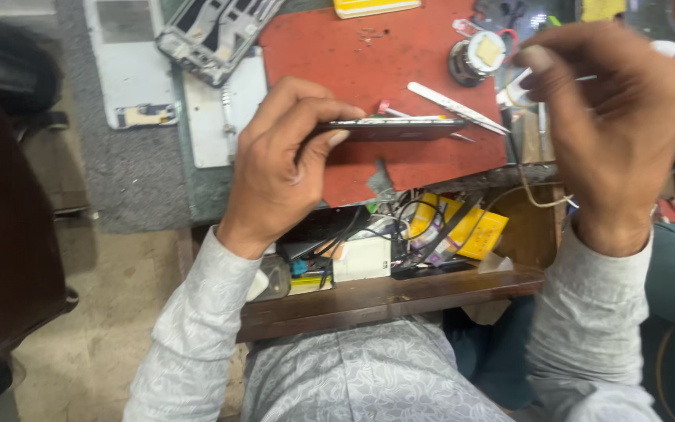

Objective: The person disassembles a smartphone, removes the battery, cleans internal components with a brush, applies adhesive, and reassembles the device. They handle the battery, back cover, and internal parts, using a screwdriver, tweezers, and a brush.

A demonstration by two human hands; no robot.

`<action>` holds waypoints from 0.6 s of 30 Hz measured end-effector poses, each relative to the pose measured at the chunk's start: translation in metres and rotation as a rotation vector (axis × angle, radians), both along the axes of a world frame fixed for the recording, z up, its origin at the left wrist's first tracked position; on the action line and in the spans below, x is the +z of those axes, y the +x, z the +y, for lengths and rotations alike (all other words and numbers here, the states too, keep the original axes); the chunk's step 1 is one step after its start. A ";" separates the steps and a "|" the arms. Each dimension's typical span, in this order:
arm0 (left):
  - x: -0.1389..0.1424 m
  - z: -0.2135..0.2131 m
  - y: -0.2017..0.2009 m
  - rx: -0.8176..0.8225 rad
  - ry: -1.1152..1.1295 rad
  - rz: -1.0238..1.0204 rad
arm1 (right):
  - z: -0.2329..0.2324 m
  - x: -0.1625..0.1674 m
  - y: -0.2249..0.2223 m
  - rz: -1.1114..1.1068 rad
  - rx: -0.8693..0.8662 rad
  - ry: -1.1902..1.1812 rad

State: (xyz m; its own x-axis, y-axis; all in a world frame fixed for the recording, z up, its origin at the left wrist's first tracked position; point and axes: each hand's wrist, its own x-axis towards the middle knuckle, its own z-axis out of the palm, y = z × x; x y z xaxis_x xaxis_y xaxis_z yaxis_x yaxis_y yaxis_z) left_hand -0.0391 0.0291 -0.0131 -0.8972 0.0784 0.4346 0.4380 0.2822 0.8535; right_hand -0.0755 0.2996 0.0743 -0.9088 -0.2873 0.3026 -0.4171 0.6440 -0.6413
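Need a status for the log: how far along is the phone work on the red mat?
Done: a stripped phone frame and a white back panel lie apart on the bench. In hand: the left hand holds a thin dark phone edge-on over the red mat; the right hand is raised beside it, its grip unclear. Left: tweezers lie unused; nothing looks reassembled.

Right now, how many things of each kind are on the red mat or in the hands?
Phone, held edge-up by the left hand: 1
Tweezers on the red mat: 1
Round metal part: 1
Thin tool in the right hand: 1
Total: 4
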 end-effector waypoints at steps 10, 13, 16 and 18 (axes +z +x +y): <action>0.006 0.012 0.002 0.027 -0.061 -0.008 | 0.063 -0.033 0.008 -0.021 -0.360 0.484; 0.005 0.012 0.003 0.030 -0.074 -0.013 | 0.068 -0.042 0.009 -0.072 -0.391 0.475; 0.005 0.013 0.004 0.026 -0.083 -0.006 | 0.074 -0.046 0.012 -0.079 -0.383 0.492; 0.005 0.012 0.004 0.024 -0.086 0.005 | 0.076 -0.049 0.012 -0.060 -0.360 0.507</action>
